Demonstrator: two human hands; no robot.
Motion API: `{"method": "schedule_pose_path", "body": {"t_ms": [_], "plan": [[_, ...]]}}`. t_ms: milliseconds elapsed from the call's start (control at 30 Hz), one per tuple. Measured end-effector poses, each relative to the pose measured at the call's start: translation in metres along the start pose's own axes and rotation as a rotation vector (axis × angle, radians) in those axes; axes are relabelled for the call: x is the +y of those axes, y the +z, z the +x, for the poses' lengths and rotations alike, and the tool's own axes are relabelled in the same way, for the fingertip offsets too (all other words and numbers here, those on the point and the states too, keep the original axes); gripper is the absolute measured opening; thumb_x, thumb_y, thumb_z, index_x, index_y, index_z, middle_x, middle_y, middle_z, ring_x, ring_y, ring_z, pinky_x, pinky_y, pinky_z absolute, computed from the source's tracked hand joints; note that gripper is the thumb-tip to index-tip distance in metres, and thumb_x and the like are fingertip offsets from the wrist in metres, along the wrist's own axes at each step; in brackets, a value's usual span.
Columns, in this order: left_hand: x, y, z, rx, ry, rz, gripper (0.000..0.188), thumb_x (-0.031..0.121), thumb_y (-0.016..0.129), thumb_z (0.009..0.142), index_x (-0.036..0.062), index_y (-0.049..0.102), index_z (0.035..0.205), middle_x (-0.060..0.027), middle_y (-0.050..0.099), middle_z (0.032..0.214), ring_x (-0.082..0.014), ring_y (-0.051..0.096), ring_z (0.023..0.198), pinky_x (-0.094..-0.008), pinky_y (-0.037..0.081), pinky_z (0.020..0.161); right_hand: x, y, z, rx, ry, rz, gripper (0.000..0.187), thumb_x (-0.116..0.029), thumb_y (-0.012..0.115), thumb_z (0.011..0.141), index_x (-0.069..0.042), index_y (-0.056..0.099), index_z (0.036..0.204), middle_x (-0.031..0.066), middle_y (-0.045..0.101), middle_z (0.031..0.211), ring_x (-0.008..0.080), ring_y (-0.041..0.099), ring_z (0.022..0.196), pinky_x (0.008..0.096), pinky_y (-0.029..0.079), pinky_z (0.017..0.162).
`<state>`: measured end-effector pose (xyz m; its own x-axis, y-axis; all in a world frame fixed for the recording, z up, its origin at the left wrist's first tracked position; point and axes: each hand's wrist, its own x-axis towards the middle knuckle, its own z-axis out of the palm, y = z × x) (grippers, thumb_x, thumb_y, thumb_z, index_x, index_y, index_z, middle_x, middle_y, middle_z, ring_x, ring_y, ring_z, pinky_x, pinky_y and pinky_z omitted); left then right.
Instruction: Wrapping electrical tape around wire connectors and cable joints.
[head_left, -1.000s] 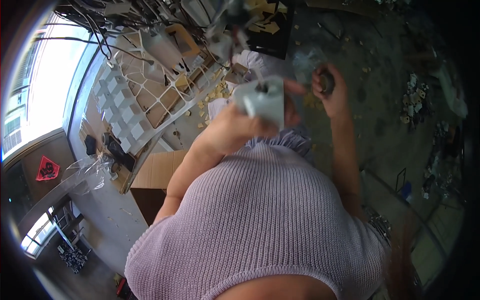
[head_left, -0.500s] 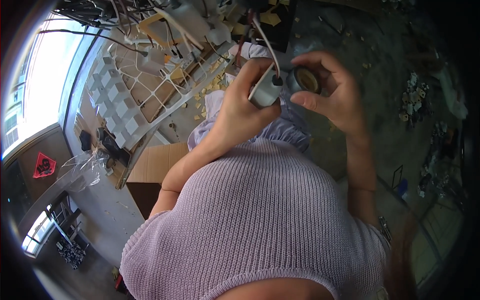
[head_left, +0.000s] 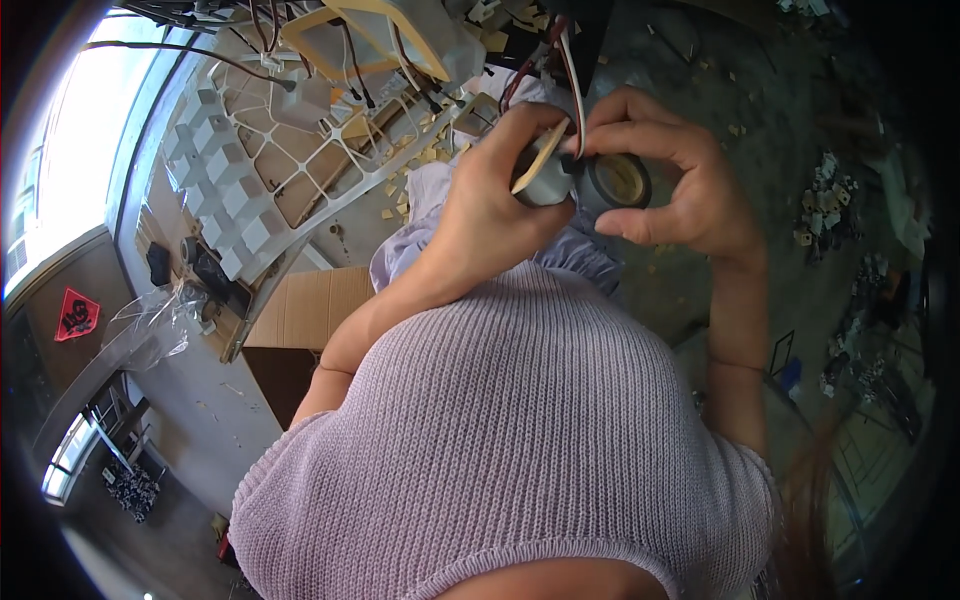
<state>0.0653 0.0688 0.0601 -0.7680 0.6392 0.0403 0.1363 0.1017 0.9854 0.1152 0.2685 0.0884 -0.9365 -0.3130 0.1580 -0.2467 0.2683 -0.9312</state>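
Observation:
My left hand is closed around a small white plastic housing with a yellowish rim, held tilted in front of my body. A red, white and dark cable runs up from a black fitting at the housing's right side. My right hand is curled round a dark roll of tape with a yellowish core. The tips of its upper fingers come close to the cable where it meets the housing; whether tape is stuck there I cannot tell.
At the upper left, white box-shaped housings stand in rows beside a white lattice frame. More wired housings hang at the top. An opened cardboard box is at my left. Yellowish scraps and piles of small parts lie on the floor.
My left hand has turned the housing, so its yellowish rim now shows. My right hand has shifted slightly right and down with the tape roll, its upper fingertips now near the cable.

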Motion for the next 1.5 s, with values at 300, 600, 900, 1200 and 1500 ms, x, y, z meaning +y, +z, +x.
{"method": "schedule_pose_path", "body": {"t_ms": [300,600,900,1200,1500], "plan": [[-0.01,-0.023,0.015,-0.236,-0.43,-0.408,0.042,0.012,0.071,0.074,0.0017,0.058,0.112,-0.0076,0.068,0.091,-0.0154,0.065,0.086,-0.0289,0.053,0.073,-0.046,0.023,0.003,0.127,0.376,0.698,0.076,-0.033,0.075,0.079,0.005,0.042,0.135,0.0151,0.057,0.121,0.0199,0.06,0.106,0.0287,0.046,0.09],[-0.024,-0.008,0.01,-1.196,-0.693,-1.734,0.064,0.025,0.054,0.068,-0.023,0.049,0.109,-0.0406,0.059,0.091,-0.0461,0.066,0.078,-0.0451,0.059,0.067,0.027,0.008,0.031,-0.135,-0.003,0.616,0.074,-0.027,0.082,0.07,0.001,0.048,0.13,0.0112,0.054,0.127,0.0218,0.051,0.119,0.0351,0.039,0.101],[-0.027,0.009,-0.002,-1.515,-0.521,-1.898,0.064,0.027,0.053,0.071,-0.0221,0.04,0.11,-0.032,0.058,0.072,-0.034,0.062,0.058,-0.0403,0.056,0.059,0.036,0.0,0.069,-0.439,-0.532,0.382,0.027,-0.011,0.074,0.078,-0.002,0.066,0.103,0.0144,0.058,0.112,0.0238,0.058,0.104,0.034,0.046,0.09],[-0.021,-0.021,0.004,-0.865,-0.489,-1.165,0.045,0.022,0.06,0.07,-0.0115,0.056,0.101,-0.0187,0.06,0.07,-0.0242,0.061,0.057,-0.0319,0.051,0.054,-0.002,-0.016,0.049,-0.415,-0.044,-0.116,0.03,0.002,0.062,0.067,-0.006,0.065,0.096,0.0044,0.05,0.107,0.0168,0.052,0.1,0.0266,0.042,0.086],[-0.027,-0.025,-0.001,-0.329,-0.286,-0.186,0.035,0.019,0.066,0.068,-0.0007,0.063,0.097,-0.0114,0.065,0.074,-0.0234,0.064,0.066,-0.0346,0.05,0.063,-0.001,-0.002,0.033,-0.264,0.391,-0.086,0.029,-0.011,0.067,0.073,-0.001,0.06,0.1,0.0039,0.054,0.1,0.0146,0.052,0.09,0.0264,0.042,0.083]]}}
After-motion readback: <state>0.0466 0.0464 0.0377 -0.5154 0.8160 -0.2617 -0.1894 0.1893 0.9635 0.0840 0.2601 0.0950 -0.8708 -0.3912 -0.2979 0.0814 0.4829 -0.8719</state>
